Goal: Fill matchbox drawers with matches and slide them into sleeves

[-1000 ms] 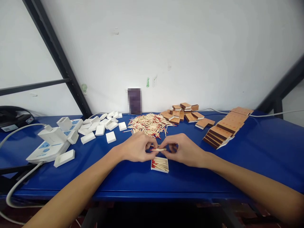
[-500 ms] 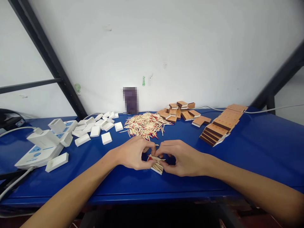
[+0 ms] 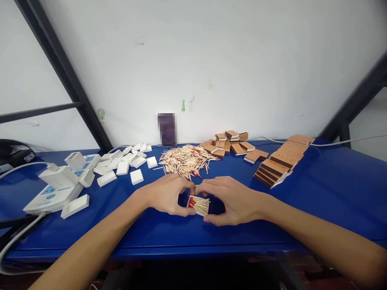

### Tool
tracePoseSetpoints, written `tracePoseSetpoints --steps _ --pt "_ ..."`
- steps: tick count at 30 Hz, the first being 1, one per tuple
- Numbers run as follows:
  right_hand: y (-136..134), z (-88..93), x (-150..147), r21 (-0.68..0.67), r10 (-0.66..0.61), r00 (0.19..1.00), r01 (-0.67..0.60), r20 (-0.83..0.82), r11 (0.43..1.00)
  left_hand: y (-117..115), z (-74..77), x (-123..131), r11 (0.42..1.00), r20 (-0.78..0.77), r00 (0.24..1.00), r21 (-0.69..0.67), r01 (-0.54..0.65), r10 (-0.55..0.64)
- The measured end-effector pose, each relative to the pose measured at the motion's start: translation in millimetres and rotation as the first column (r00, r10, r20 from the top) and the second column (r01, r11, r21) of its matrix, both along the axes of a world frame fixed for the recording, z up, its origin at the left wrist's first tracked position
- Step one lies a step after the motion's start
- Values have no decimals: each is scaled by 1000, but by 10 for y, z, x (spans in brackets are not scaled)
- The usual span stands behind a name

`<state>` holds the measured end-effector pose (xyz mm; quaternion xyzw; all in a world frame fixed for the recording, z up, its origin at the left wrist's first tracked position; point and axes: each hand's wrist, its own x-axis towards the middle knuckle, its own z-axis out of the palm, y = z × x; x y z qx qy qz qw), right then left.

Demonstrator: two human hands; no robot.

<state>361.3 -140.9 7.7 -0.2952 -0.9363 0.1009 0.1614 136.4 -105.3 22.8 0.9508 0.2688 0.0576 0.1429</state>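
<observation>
A small white tray of red-tipped matches (image 3: 198,205) lies on the blue table (image 3: 317,201) near its front edge. My left hand (image 3: 167,194) curls round the tray's left end, thumb and fingers pinching it. From the right, my right hand (image 3: 231,199) closes on the other end, thumb under the near corner. The fingertips of both hands nearly meet above the tray. Behind them a loose heap of matches (image 3: 186,159) is spread out.
Several empty white trays (image 3: 127,163) lie at the back left, next to white power strips with chargers (image 3: 59,181). Brown matchbox sleeves (image 3: 231,143) are piled at the back, with flat brown stacks (image 3: 281,161) to the right. Cables run along the wall.
Both hands held a few matches above the tray, then lowered them into it. Now the hands grip the tray's two ends, which has turned slightly.
</observation>
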Motion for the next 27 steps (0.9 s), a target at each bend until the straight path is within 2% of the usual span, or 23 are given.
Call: tracePoseSetpoints --steps 5,10,18,23,27 --pt "42 -28 6 0 -25 1000 25 -3 1000 69 -97 7 995 39 999 95 -20 16" --pt "77 -29 9 1 -64 997 64 32 998 156 -174 -15 998 125 992 71 -1 -8" --pt "114 -60 18 7 -48 999 48 11 999 197 -156 -71 1000 236 972 1 13 -12" --pt "149 -97 31 22 -82 996 83 -18 996 190 -178 -89 997 257 966 83 4 -26" --pt "162 -98 30 14 -107 994 107 -9 994 189 -123 -111 988 208 978 152 -11 -21"
